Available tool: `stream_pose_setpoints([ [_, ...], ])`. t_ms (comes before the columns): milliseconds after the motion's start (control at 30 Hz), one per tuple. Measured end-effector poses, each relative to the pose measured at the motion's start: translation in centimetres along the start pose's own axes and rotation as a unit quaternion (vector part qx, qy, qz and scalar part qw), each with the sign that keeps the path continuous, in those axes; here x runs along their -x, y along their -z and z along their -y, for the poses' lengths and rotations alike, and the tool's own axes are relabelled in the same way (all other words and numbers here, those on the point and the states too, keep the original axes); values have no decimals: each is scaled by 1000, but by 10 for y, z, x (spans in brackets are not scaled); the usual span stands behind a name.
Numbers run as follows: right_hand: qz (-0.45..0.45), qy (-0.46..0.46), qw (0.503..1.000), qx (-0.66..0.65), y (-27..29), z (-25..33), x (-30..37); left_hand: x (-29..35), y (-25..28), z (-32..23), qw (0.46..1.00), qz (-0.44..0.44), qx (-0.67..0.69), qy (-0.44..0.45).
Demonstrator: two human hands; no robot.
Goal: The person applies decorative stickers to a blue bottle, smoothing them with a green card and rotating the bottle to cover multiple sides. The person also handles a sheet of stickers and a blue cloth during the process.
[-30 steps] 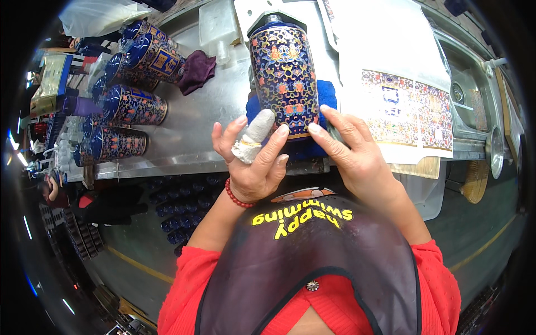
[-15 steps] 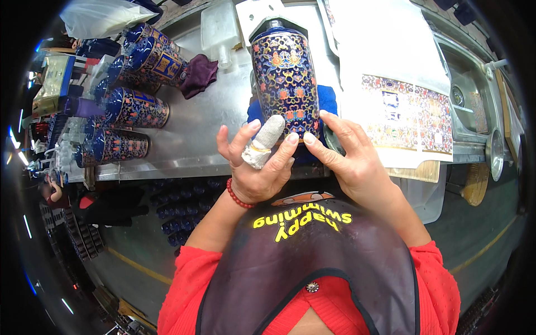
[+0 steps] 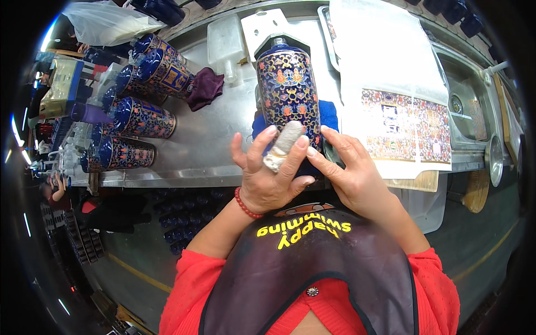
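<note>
A dark blue bottle (image 3: 287,84) with a colourful floral pattern lies on a blue cloth (image 3: 329,114), its neck pointing away from me. My left hand (image 3: 268,167) is at the near end of the bottle, fingers spread. One of its fingers wears a grey-white finger wrap (image 3: 290,137) and rests over the bottle's lower surface. My right hand (image 3: 353,167) sits at the bottle's near right edge, thumb and forefinger apart with their tips by the glass. Neither hand is wrapped round the bottle. To the right lie patterned label sheets (image 3: 402,125), partly under white paper.
Several similar bottles (image 3: 142,117) stand at the left of the metal table (image 3: 206,145), near a purple cloth (image 3: 205,89). A clear plastic container (image 3: 226,42) lies at the back. A sink (image 3: 466,95) and a metal bowl (image 3: 493,151) are at the far right.
My left hand has shifted right along the bottle's near end, its wrapped finger now farther over the glass. The right hand keeps its place at the edge. The whole view has tilted slightly.
</note>
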State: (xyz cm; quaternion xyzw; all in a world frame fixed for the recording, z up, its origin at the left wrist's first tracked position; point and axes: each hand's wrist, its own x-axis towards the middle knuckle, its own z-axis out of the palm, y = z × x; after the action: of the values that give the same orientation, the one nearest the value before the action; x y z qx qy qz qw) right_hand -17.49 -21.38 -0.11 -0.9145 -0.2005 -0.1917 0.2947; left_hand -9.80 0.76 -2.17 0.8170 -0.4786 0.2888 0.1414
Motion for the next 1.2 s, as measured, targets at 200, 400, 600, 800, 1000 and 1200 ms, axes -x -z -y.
stream_pose_setpoints([
  [200,-12,-3,1000,-20,0,-2,-1,4,1,-2,991,-31,88,95],
  [400,-15,5,1000,-20,1,-2,-4,-2,1,-7,994,9,13,107],
  [600,-8,6,1000,-10,3,-2,-4,-26,10,-5,997,43,34,57],
  [800,-7,6,1000,-23,3,-3,-3,-42,12,9,991,33,49,120],
  [1000,2,7,1000,-25,4,-4,-3,-61,14,12,986,123,71,83],
  [1200,2,15,999,-36,5,-6,-4,-74,9,32,982,64,102,148],
])
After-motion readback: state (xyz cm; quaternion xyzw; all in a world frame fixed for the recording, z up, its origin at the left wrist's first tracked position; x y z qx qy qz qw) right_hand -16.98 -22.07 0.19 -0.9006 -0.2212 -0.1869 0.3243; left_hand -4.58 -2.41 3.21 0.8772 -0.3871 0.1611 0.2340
